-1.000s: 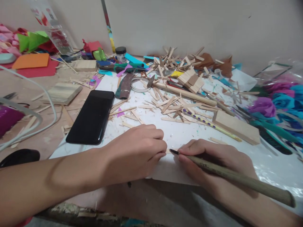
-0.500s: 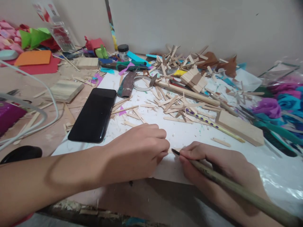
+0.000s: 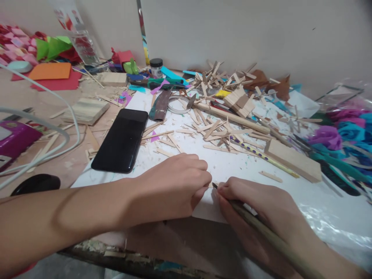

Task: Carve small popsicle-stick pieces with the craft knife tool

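My left hand (image 3: 177,186) is closed, resting on the white paper (image 3: 232,162), with its fingertips pressed around one end of a small pale wooden piece (image 3: 210,186). Most of that piece is hidden between the hands. My right hand (image 3: 258,209) grips a long wooden-handled knife (image 3: 261,226) like a pen, its short dark blade pointing left at the piece. Only a small gap lies between the blade tip and my left fingers.
A black phone (image 3: 120,139) lies left of the paper's middle. Behind are scattered wood sticks (image 3: 215,130), a dotted pencil (image 3: 264,157), a wood block (image 3: 292,159) and a tape ring (image 3: 178,110). White cables (image 3: 69,97) cross the left side.
The view has shifted slightly, so the tabletop items appear a little further right. The knife handle sits lower and steeper, and my right hand is a bit closer to my left.
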Available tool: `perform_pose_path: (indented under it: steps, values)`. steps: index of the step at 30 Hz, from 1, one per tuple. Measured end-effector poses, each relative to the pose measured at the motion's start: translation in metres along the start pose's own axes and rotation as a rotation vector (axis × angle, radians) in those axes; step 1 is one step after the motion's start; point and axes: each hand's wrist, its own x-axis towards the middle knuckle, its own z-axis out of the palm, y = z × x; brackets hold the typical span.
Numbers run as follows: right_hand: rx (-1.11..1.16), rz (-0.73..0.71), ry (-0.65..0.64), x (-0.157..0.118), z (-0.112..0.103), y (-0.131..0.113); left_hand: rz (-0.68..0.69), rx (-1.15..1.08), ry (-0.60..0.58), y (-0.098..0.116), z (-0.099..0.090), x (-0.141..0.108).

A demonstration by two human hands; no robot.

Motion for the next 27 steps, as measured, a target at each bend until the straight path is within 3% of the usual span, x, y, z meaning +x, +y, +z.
perform_pose_path:
  steps: [3, 7, 12, 16, 22, 27]
  values:
    - [0.021, 0.1, -0.023, -0.003, -0.005, 0.004, -0.02, 0.024, -0.008, 0.002, 0.0, 0.001]
    - [0.068, 0.249, 0.135, -0.005, -0.007, 0.006, -0.014, 0.004, -0.009, 0.002, -0.001, 0.0]
    - [0.383, 0.512, 0.22, 0.002, -0.003, 0.009, -0.01, -0.029, -0.004, 0.002, -0.002, -0.001]
    - [0.529, 0.501, 0.24, 0.008, -0.008, 0.014, -0.026, -0.014, -0.008, 0.005, -0.003, 0.0]
    - [0.384, 0.421, 0.345, 0.016, -0.015, 0.008, -0.032, -0.02, -0.019, 0.004, -0.003, 0.001]
    - [0.39, 0.457, 0.33, 0.017, -0.009, 0.006, -0.046, -0.028, -0.04, 0.002, -0.002, 0.0]
